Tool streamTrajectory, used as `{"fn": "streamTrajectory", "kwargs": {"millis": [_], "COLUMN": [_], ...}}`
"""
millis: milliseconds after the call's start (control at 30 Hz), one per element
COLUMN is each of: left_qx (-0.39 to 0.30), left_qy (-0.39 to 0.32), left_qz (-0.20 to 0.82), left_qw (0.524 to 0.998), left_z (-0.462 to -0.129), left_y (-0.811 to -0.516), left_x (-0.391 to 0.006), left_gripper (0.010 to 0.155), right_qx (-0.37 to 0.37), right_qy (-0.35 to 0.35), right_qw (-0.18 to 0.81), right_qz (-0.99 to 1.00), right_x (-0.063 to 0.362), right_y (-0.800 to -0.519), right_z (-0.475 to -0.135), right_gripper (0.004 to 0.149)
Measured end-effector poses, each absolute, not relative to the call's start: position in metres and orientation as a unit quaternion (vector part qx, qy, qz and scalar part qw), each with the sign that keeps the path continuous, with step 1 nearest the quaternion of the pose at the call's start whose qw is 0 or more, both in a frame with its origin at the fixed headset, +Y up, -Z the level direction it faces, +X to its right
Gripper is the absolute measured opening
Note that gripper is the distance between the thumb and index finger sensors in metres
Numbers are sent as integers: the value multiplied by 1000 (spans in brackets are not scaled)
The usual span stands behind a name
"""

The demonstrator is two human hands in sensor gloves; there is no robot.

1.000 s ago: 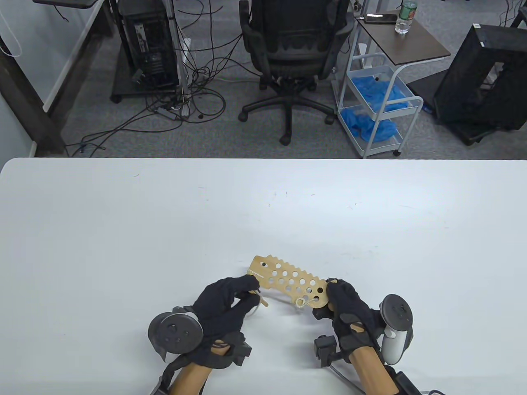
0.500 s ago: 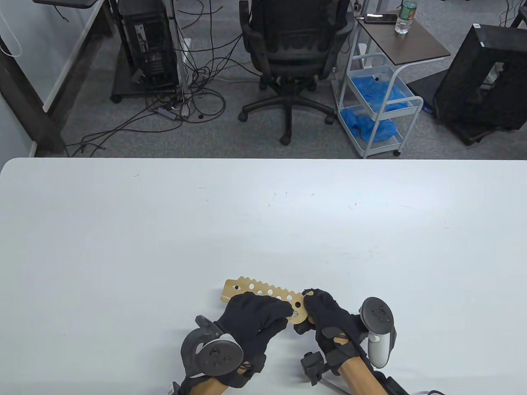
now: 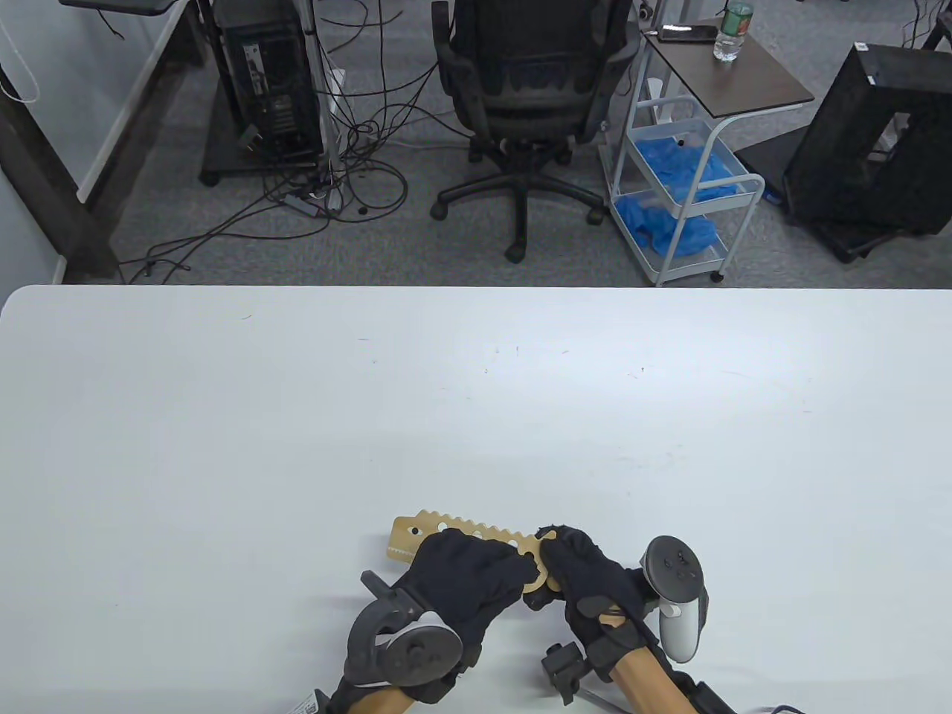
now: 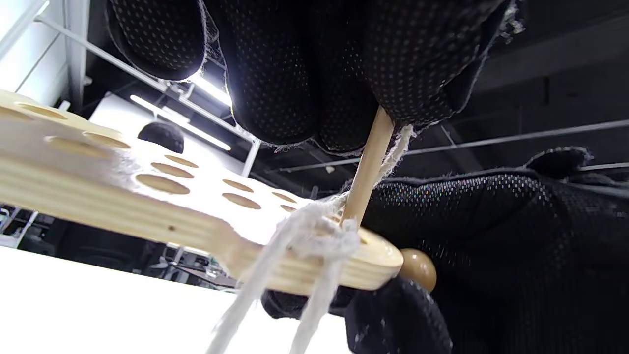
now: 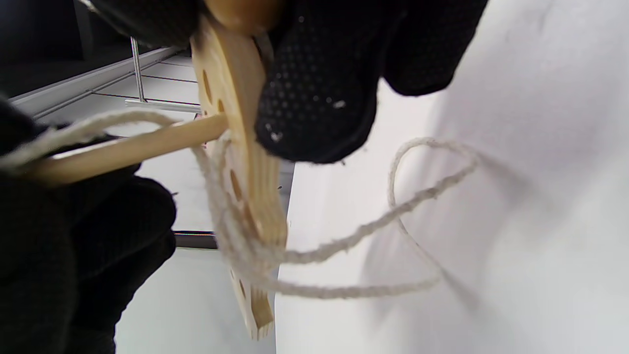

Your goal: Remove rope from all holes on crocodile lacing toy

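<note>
Even overhead brightness; blurred, glare-streaked wrist views.

In the table view the left hand and right hand cover most of the crocodile board and all of the rope, while in the right wrist view the rope is blurred near the board.
</note>
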State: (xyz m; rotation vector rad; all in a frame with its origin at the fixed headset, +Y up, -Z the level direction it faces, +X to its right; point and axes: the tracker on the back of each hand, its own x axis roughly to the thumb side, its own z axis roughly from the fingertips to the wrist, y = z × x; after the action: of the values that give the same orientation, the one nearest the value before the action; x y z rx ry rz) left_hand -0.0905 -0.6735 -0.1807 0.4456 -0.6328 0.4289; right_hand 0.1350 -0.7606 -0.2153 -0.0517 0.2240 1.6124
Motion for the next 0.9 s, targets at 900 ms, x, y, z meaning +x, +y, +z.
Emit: {"fn": "streamTrajectory", "kwargs": {"millis": [900], "left_qx": [174], "left_qy": [-101], "left_qz": [231], "left_qw": [952], "left_z": [-225], "left_y": [-672], "left_x": [-171], "left_gripper": [60], "right_qx": [-12], "right_qy": [72], "right_qw": [722], "right_qz": [688], "right_x": [153], "right_y": [-751], "right_z": [-224], "right_gripper": [45]}}
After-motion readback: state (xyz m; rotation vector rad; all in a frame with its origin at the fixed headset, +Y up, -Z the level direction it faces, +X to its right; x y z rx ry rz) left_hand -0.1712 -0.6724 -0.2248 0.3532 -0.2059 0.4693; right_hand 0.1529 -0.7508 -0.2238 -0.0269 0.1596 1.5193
